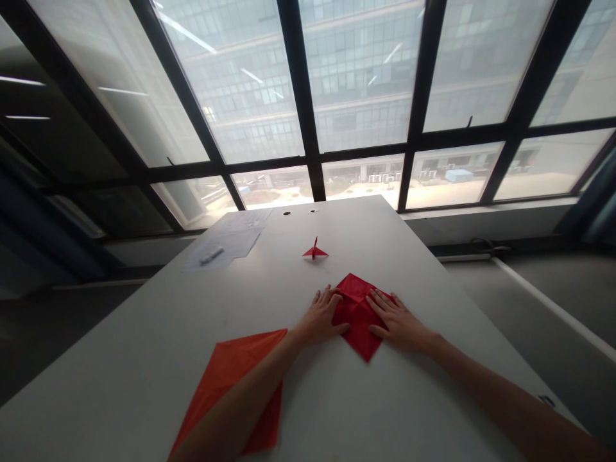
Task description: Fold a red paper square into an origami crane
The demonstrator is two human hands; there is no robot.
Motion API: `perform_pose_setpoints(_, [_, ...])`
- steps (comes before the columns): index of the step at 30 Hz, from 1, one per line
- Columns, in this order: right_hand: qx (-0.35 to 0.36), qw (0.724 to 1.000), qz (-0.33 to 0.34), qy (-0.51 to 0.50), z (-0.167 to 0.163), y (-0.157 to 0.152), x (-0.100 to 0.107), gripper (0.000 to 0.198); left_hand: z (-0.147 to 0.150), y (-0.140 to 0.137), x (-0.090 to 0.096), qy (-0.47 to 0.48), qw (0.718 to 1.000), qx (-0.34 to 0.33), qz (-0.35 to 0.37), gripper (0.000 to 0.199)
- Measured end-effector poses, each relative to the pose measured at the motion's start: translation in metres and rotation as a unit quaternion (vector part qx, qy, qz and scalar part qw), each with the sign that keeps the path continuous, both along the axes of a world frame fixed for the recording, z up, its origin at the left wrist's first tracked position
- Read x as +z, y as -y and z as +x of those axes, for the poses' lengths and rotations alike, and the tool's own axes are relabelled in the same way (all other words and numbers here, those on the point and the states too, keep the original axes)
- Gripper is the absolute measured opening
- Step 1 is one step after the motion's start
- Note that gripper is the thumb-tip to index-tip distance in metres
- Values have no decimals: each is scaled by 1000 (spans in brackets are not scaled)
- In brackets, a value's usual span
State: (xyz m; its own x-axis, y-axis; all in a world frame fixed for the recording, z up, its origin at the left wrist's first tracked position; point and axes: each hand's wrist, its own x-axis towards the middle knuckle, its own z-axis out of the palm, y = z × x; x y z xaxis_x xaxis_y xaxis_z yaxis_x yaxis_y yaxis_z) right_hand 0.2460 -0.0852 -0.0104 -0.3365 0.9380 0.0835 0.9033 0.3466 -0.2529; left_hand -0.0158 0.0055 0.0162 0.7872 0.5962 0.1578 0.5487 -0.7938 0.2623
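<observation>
A creased sheet of red origami paper (360,321) lies on the white table, turned so that one corner points toward me. At its left corner rests my left hand (323,316), fingers apart, thumb on the paper's edge. My right hand (399,323) lies flat over the right side of the sheet, its fingers stretched out across the creases. Neither hand grips the paper. Beyond the sheet stands a small folded red paper crane (315,251). Under my left forearm is orange paper (235,362), partly hidden by the arm.
White printed sheets (240,234) lie at the table's far left, with a whitish pen-like object (212,255) on them. The white table (120,378) reaches toward tall windows with dark frames. Near its right edge is a small dark item (547,401).
</observation>
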Motion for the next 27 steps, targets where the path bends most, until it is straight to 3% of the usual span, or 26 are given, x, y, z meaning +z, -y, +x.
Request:
perform_pose_setpoints(7, [-17,1000,5,0,-2,-2,-4,76,5,6,-3,10,999,20,48,34])
perform_pose_setpoints(13, [-35,999,-1,-23,-3,-1,-2,78,8,10,-4,15,1000,15,23,42])
perform_pose_setpoints(21, [-41,995,27,-90,-7,2,4,64,8,5,-3,15,1000,7,-7,14])
perform_pose_setpoints(27, [-20,994,32,-107,-5,3,14,44,8,2,-8,10,1000,21,-8,12])
